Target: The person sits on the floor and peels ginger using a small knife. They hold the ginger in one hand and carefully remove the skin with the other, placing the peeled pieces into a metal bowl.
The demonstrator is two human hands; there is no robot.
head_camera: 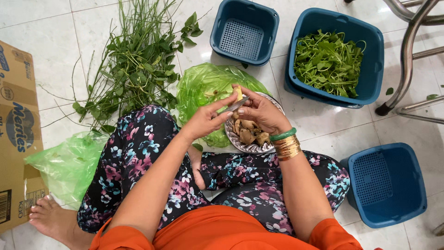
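My left hand (206, 119) pinches a small pale yellow piece of root (238, 94) at its fingertips. My right hand (261, 112) is closed on a small knife (237, 105), whose blade lies across between the two hands against the piece. Green and gold bangles (285, 143) ring my right wrist. Both hands hover over a scalloped metal dish (253, 149) that holds several brown, knobbly root pieces (249, 132). The dish rests by my crossed legs, partly on a crumpled green plastic bag (203, 83).
A pile of leafy green stems (134, 60) lies on the white tiled floor. A blue basket (370, 51) holds picked leaves (328, 62). Two blue baskets (244, 30) (386, 183) hold nothing. Also here: another green bag (69, 162), cardboard box (16, 134), metal chair legs (407, 55).
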